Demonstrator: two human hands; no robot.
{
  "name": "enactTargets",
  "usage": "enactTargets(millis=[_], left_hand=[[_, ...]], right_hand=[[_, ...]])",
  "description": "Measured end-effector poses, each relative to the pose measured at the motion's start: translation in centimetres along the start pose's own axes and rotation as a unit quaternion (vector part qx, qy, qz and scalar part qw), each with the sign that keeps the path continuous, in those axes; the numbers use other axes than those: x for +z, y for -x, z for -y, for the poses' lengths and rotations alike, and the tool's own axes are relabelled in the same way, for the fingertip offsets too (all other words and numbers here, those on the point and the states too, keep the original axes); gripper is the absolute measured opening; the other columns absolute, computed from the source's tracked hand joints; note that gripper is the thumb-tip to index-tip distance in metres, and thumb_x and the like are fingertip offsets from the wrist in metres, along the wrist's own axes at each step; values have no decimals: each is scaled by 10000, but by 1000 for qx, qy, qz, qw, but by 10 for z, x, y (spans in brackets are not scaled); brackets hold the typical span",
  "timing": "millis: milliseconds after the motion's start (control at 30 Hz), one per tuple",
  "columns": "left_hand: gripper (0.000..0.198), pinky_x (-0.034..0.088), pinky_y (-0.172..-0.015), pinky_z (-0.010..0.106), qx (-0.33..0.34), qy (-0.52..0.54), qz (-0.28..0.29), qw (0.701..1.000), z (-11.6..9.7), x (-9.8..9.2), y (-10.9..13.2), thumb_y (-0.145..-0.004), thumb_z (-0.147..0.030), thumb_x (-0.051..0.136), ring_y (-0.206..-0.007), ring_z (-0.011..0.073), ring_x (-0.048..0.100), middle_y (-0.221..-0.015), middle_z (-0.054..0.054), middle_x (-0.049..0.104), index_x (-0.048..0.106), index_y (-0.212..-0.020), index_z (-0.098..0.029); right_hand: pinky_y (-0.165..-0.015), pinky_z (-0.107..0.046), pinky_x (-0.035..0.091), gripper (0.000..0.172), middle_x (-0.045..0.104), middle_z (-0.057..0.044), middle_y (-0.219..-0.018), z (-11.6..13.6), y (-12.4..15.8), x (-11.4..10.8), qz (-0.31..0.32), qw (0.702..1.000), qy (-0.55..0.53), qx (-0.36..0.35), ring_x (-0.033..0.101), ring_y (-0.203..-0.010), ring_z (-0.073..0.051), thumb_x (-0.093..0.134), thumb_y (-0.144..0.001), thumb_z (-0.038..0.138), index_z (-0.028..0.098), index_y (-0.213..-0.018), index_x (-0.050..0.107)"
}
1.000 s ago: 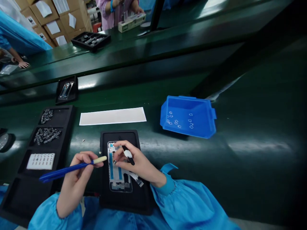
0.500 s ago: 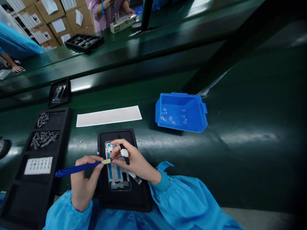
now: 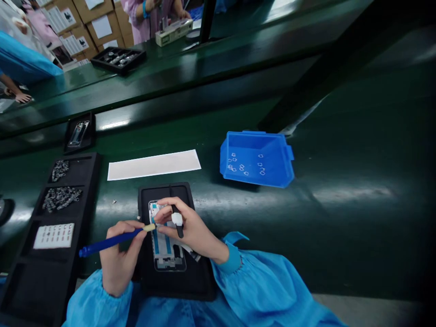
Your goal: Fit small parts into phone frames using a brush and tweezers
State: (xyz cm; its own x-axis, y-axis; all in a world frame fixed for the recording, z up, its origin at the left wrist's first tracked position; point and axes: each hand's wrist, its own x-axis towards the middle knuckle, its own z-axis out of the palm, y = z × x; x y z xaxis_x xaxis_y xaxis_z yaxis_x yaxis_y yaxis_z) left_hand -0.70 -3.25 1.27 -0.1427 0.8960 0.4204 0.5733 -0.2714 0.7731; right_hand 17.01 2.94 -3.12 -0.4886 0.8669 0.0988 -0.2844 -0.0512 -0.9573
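Observation:
A phone frame (image 3: pixel 165 247) with blue strips lies in a black foam holder (image 3: pixel 177 281) at the near edge of the green bench. My left hand (image 3: pixel 119 259) is closed round a blue pen-like tool (image 3: pixel 109 243); its pale tip touches the frame's upper left part. My right hand (image 3: pixel 190 229) rests over the frame's top, fingers curled round black tweezers (image 3: pixel 177 220) and pinching at the spot where the tool's tip sits. Whatever small part lies between the fingertips is too small to make out.
A black compartment tray (image 3: pixel 51 236) at left holds small metal parts and a white card. A white paper strip (image 3: pixel 154 164) lies behind the holder. A blue bin (image 3: pixel 255 163) with several small parts sits right. Another phone holder (image 3: pixel 79 132), a parts tray (image 3: pixel 117 58) and other people stand beyond.
My left hand swung the blue tool's tip right onto the phone frame, meeting my right fingertips. The view shifted slightly; both hands have stayed nearly still over the last half second.

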Motion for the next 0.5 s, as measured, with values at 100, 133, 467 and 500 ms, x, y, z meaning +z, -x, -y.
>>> enactTargets(millis=[100, 133, 467, 500], left_hand=[[167, 584, -684, 210, -63, 10, -12, 998, -3, -1, -5, -834, -158, 689, -751, 127, 718, -790, -19, 706, 539, -884, -214], [161, 581, -654, 197, -84, 21, -12, 996, -5, -1, -8, -835, -175, 687, -726, 124, 717, -772, -22, 706, 536, -873, -213], [275, 597, -580, 217, -257, 164, 35, 952, 1, -2, -17, -805, -374, 732, -620, 122, 689, -699, -36, 673, 535, -881, -198], [289, 595, -579, 215, -270, 176, 42, 946, 3, -2, -17, -802, -391, 735, -623, 120, 686, -699, -38, 666, 534, -876, -197]], right_hand=[[-865, -350, 553, 384, 711, -36, -992, 0, 0, -1, -12, 999, 15, -27, 688, -923, -181, 718, -846, 209, 238, -1181, 534], [-854, -352, 554, 356, 715, -38, -983, 1, 1, -1, -10, 999, 30, -39, 690, -904, -179, 703, -859, 205, 237, -1173, 538], [-787, -308, 530, 362, 678, 8, -859, 7, 3, 2, 21, 996, 40, -75, 653, -787, -145, 694, -841, 129, 237, -1150, 540], [-778, -303, 527, 363, 673, 11, -852, 7, 3, 2, 23, 996, 39, -75, 649, -779, -143, 692, -842, 130, 237, -1152, 538]])
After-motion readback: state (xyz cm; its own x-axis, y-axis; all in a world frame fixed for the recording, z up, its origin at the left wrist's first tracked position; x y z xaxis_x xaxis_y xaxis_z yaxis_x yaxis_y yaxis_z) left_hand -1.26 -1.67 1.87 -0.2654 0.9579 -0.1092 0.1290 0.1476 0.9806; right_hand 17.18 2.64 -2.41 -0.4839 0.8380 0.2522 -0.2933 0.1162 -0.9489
